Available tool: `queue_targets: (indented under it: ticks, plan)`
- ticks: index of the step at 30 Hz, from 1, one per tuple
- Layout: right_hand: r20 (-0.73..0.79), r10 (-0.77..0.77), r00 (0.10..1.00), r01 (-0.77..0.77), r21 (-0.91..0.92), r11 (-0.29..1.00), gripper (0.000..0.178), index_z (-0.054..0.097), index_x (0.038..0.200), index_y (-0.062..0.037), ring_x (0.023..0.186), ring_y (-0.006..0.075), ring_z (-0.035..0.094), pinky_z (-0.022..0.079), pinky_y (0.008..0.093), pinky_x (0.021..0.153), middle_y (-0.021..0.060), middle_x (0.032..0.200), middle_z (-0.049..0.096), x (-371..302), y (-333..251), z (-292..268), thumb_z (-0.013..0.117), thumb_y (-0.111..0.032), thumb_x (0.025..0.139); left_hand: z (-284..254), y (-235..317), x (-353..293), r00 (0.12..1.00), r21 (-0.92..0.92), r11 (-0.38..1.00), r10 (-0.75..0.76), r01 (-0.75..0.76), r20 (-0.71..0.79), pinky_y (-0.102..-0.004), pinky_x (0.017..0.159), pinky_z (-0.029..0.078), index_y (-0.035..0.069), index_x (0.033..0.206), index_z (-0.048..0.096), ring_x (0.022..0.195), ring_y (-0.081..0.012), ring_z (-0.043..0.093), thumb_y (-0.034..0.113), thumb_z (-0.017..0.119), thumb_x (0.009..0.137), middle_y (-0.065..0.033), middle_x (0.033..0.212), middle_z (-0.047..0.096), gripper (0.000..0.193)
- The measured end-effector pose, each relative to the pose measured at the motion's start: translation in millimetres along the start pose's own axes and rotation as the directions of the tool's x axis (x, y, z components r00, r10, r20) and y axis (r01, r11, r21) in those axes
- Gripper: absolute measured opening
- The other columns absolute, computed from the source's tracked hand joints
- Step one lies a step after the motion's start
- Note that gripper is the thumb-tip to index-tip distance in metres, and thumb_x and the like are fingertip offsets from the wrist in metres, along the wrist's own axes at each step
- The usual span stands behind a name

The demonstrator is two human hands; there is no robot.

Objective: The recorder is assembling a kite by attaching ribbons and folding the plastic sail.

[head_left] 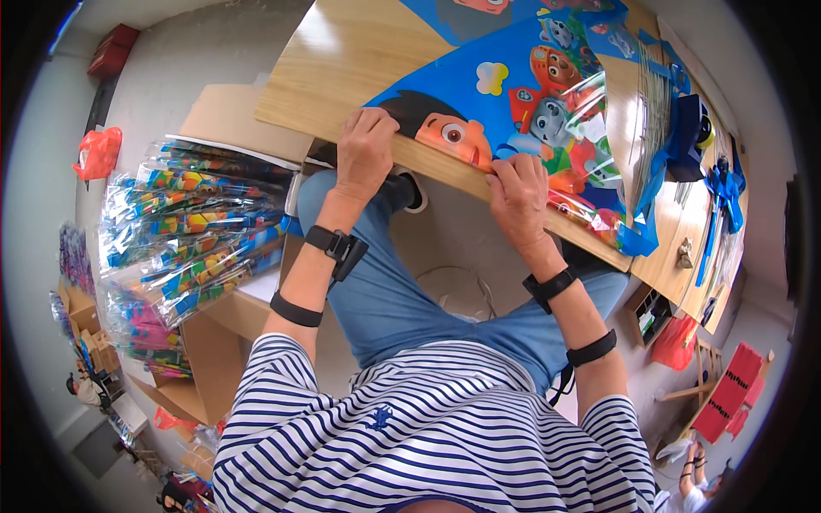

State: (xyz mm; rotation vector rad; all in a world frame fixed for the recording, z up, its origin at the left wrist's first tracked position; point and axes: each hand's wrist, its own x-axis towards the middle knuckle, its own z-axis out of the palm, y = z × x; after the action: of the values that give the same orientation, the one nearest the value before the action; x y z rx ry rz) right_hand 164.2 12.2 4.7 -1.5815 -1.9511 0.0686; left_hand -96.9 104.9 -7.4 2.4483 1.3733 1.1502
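Note:
A glossy blue printed sheet [457, 73] with cartoon faces and characters lies on the wooden table [329, 64], its near border along the front edge. My left hand [366, 152] is closed at the sheet's left corner, beside the black-haired cartoon head, fingers bent down over the edge. Farther right, my right hand [520, 198] pinches the same near border by the orange face. Both sets of fingertips are partly hidden. Clear film covers the sheet's right part and reflects light. Another printed blue piece [419, 15] lies beyond it.
To the left, an open cardboard box [214, 342] stands by a heap of film-wrapped printed packs [192, 227]. Thin rods [654, 128], blue ribbon [654, 192] and a dark blue tape dispenser [687, 141] sit on the table's right side. Other people are in the lower corners.

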Motion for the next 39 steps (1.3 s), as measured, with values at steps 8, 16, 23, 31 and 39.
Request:
queue_targets:
  ticks: [8, 16, 23, 31, 39]
  plan:
    - [0.211, -0.115, 0.971, 0.117, 0.004, 0.993, 0.082, 0.044, 0.152, 0.0052, 0.15, 0.0376, 0.038, 0.03, 0.0514, 0.124, 0.0204, 0.158, 0.045, -1.4, -42.3, 25.2, 0.078, -0.023, 0.084, -5.0, 6.0, 1.4, 1.0, 0.006, 1.0, 0.014, -0.014, 0.002, -0.0475, 0.096, 0.05, 0.003, 0.095, 0.07, 0.103, -0.0365, 0.064, 0.002, 0.062, 0.087, -0.0139, 0.104, 0.068, 0.011]
    - [0.213, -0.139, 0.967, 0.168, -0.125, 0.978, 0.084, 0.041, 0.155, 0.0063, 0.155, 0.0358, 0.034, 0.029, 0.0504, 0.125, 0.0207, 0.162, 0.041, -5.9, -37.3, 35.9, 0.077, -0.024, 0.085, -3.5, 44.1, -28.8, 0.927, -0.073, 0.994, 0.106, -0.085, 0.359, -0.0609, 0.125, 0.021, 0.009, 0.156, 0.046, 0.151, -0.028, 0.041, 0.05, 0.06, 0.097, -0.0119, 0.159, 0.048, 0.074]
    - [0.234, -0.122, 0.964, 0.141, -0.066, 0.988, 0.086, 0.039, 0.156, 0.0056, 0.155, 0.0364, 0.033, 0.029, 0.0504, 0.125, 0.0212, 0.163, 0.039, -8.2, -38.1, 32.0, 0.077, -0.025, 0.085, -18.6, -2.4, -28.5, 0.901, 0.059, 0.985, 0.122, -0.16, 0.416, -0.0592, 0.127, 0.017, 0.014, 0.162, 0.038, 0.153, -0.0238, 0.039, 0.062, 0.053, 0.095, -0.0038, 0.164, 0.044, 0.083]
    - [0.174, -0.127, 0.977, 0.138, -0.053, 0.989, 0.087, 0.04, 0.156, 0.004, 0.155, 0.0371, 0.033, 0.029, 0.0503, 0.125, 0.0215, 0.164, 0.039, -9.2, -36.0, 37.6, 0.078, -0.031, 0.085, -49.0, -32.0, -17.3, 0.923, 0.138, 0.99, -0.045, -0.009, 0.382, -0.0584, 0.126, 0.02, 0.011, 0.158, 0.045, 0.152, -0.0275, 0.04, 0.045, 0.068, 0.093, -0.0081, 0.161, 0.049, 0.077]
    - [0.147, -0.065, 0.987, 0.067, -0.009, 0.998, 0.091, 0.043, 0.153, 0.0059, 0.152, 0.0376, 0.037, 0.029, 0.0501, 0.125, 0.0244, 0.161, 0.042, -10.9, -38.9, 40.0, 0.081, -0.034, 0.081, 28.0, 24.0, 11.5, 0.949, -0.053, 0.993, 0.119, -0.109, 0.291, -0.0525, 0.126, 0.022, 0.009, 0.159, 0.042, 0.154, -0.0314, 0.035, 0.033, 0.056, 0.105, -0.0115, 0.165, 0.042, 0.061]
